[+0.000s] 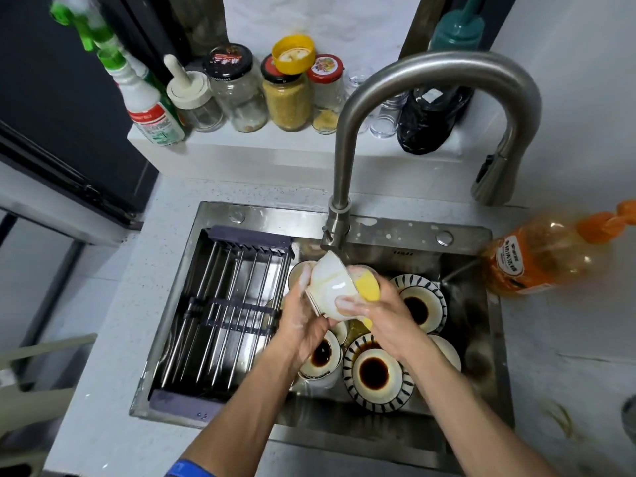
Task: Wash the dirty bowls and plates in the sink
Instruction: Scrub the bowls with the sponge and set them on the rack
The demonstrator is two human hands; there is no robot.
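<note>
Bowl [332, 287] sits tilted above the sink [464, 428], base toward the tap. My left hand [303, 318] grips its rim side; my right hand [375, 304], fingers curled round a yellow sponge [368, 287], presses the outer wall. Dirty plates [377, 373] lie directly below.
</note>
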